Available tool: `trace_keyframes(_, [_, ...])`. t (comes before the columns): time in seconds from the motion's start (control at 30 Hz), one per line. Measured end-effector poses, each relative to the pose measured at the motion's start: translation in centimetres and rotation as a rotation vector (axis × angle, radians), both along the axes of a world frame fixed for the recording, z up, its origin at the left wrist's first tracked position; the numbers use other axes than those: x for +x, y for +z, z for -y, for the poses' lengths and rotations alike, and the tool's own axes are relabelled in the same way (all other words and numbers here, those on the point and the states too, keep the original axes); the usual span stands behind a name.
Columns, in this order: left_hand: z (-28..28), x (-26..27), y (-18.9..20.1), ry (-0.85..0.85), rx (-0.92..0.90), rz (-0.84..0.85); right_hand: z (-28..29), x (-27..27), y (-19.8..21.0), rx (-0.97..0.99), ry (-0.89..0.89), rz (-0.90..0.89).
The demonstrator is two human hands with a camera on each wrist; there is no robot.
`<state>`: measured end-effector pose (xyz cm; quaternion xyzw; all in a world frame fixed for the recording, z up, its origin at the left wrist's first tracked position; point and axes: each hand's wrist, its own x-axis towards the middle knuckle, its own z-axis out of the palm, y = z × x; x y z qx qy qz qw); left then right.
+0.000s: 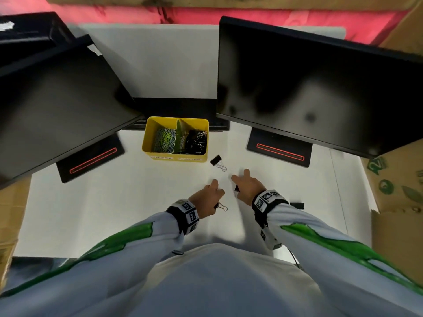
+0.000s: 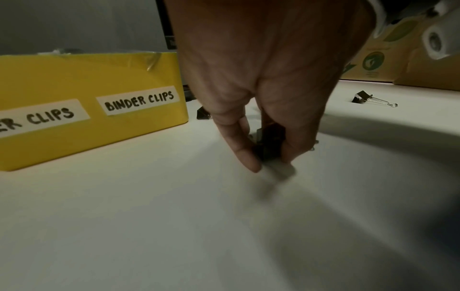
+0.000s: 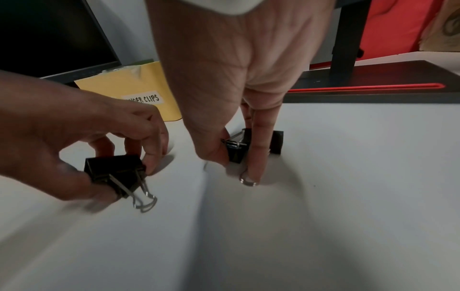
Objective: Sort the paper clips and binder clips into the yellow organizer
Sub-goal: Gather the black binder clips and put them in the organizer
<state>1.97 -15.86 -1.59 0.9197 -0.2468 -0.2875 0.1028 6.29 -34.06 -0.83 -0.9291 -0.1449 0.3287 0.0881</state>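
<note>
Hands each pinching a binder clip on the white desk (image 1: 114, 191), near the yellow organizer (image 1: 146, 143).

The left hand (image 1: 207, 197) fingers (image 3: 154, 165) pinch one binder clip (image 3: 115, 173) by its black body; the right hand (image 1: 248, 187) pinches a second clip (image 3: 236, 149) low on the desk. Another loose clip (image 1: 217, 161) lies just right of the organizer. These look light, stiff and springy; the flat black sides likely give surer hold than the slippery wire handles.

Office desk, two monitors (image 1: 320, 88) on stands, white desk (image 1: 137, 202), labelled clip organizer (image 1: 146, 143)
</note>
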Motion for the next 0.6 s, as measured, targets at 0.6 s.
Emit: trace_keyframes(0.6, [-3.0,8.0,9.3,0.771,-0.48,0.402,3.3,0.7,0.8,-0.138,-0.223,-0.065])
